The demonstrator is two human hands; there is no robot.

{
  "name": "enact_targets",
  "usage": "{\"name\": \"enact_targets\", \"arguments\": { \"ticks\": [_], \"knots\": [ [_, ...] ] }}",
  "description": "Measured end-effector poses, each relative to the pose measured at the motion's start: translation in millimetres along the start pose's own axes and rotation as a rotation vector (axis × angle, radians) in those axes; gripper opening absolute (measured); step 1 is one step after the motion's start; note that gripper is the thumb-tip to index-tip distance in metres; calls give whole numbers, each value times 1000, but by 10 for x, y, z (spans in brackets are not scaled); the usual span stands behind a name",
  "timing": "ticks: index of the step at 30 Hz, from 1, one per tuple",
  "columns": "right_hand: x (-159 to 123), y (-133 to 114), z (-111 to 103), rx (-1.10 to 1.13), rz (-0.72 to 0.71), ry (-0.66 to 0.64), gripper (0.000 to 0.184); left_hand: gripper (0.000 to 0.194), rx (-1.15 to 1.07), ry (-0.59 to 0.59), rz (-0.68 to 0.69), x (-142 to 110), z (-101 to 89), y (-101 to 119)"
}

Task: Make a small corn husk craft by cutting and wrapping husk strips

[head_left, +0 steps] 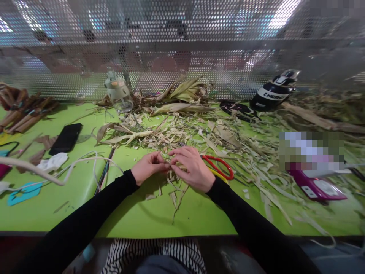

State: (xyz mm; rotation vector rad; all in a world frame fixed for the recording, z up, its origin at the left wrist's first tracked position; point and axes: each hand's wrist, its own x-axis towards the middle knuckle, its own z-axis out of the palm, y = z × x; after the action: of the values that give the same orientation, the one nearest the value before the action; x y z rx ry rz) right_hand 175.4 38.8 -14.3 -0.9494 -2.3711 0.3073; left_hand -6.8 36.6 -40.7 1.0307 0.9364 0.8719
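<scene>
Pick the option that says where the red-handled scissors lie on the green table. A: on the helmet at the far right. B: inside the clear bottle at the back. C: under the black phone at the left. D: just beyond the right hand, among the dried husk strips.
D: the red-handled scissors lie on the green table right beside the right hand, amid dried husk strips.

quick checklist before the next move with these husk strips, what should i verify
1. Both hands on the husk strips: ok, left hand and right hand pinch them together.
2. Strip ends free: ok, they trail loose toward the table's edge.
3. Red-handled scissors within reach: ok, beside the right hand.
4. Scissor blades closed: cannot tell, hidden under the hand.
5. White cable clear of the strips: ok, it lies left of them.
</scene>
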Motion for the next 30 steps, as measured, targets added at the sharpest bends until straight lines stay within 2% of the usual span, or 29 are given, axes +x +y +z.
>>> {"name": "enact_targets", "arguments": {
  "ticks": [3, 8, 15, 19, 25, 27, 30],
  "knots": [
    [-3, 13, 13, 23, -40, -17, 8, 39, -77, 31, -15, -4, 22, 16],
    [-19, 28, 39, 73, 38, -70, 6, 41, -57, 56, -21, 10, 36, 19],
    [2, 53, 44, -52, -1, -6, 9, 41, -34, 62, -23, 27, 17, -12],
    [6, 69, 38, 1, 27, -56, 14, 37, 66, -6, -22, 24, 4, -14],
    [9, 53, 53, 136, 129, -102, 13, 28, 370, -114, 92, 37, -52, -50],
    [12, 51, 62, 145, 161, -108, 11, 28, 379, -127, 87, 52, -70, -62],
    [12, 55, 73, 137, 176, -122, 11, 33, 250, -152, 7, 75, -80, -61]
  ]
}}
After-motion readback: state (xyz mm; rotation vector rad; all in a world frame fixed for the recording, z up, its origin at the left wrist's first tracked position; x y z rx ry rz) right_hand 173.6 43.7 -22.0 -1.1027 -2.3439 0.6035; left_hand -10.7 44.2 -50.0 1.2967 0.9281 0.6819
